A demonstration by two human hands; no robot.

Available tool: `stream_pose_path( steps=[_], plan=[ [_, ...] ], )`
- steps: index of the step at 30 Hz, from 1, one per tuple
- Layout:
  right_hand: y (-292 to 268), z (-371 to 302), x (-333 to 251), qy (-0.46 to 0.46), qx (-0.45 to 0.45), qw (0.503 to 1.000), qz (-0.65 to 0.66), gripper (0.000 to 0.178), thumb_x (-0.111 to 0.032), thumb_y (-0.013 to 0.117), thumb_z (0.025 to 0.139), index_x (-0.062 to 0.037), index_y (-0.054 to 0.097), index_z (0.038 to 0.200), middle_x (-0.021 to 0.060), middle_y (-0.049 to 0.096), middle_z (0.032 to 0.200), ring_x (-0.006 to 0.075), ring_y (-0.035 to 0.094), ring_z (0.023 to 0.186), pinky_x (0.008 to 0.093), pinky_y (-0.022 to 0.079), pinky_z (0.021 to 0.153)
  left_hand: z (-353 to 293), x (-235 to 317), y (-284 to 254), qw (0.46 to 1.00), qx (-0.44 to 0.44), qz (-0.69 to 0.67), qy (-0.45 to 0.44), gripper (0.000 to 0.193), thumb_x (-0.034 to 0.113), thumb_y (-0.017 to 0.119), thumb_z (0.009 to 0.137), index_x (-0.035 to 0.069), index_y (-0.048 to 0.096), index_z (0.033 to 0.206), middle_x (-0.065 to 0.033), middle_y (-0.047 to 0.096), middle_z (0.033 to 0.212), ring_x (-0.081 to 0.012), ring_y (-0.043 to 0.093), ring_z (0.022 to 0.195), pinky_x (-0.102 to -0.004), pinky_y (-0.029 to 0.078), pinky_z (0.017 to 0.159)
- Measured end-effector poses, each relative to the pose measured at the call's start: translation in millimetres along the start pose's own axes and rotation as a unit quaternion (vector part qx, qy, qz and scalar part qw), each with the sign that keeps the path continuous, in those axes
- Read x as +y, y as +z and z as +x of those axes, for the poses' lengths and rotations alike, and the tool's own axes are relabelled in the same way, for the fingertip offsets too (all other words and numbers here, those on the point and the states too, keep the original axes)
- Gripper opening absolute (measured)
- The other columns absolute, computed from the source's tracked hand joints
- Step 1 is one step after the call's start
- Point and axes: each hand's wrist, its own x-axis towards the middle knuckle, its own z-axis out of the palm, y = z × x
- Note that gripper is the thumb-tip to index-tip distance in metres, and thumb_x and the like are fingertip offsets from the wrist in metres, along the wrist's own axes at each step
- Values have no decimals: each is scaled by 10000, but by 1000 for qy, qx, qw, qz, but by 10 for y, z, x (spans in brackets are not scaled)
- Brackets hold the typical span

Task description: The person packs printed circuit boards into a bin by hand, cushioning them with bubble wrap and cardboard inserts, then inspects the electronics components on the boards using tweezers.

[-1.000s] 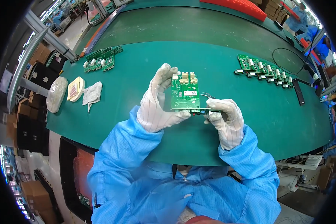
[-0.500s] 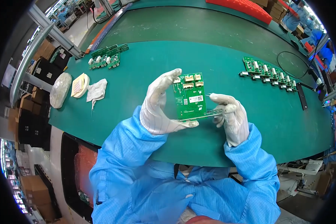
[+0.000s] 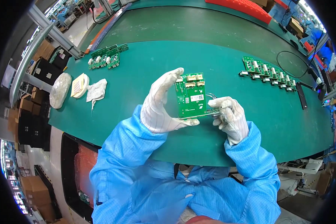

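circuit board (image 3: 192,101), long axis toward far edge of tabletop (image 3: 145,59); left hand (image 3: 156,106) holds it wide-spread, right hand (image 3: 231,120) pinches its near-right end.

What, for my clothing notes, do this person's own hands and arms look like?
The left hand and right hand wear matching whitish gloves with thin, darker lengthwise stripes; the fingertips look smudged grey. Loose, bright blue sleeves with a fine grid pattern run down to the gloves.
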Motion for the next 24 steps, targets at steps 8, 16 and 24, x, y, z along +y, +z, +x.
stream_pose_path(
  steps=[8,16,24],
  plan=[
    [39,39,-4,13,24,1000,-2,207,-166,525,950,-12,595,1068,78,584,977,117,615,648,230,521,569,14,-7,-30,1000,-14,-7,1,1154,418,918,526,29,297,1417,-233,416,1360,-363,472,1246,-443,409,1034],
    [84,64,174,52,22,985,166,340,-133,628,904,27,533,1187,47,576,931,110,585,812,251,530,723,-111,4,-27,992,73,-98,-35,893,113,874,627,49,375,1364,-167,546,1230,-265,596,1099,-378,509,916],
    [110,82,219,-14,53,985,161,400,-59,631,878,37,502,1244,79,580,990,115,588,837,255,537,748,-101,87,3,990,100,-94,-42,761,76,855,660,95,438,1297,-132,636,1061,-241,653,937,-371,556,803]
  ],
)
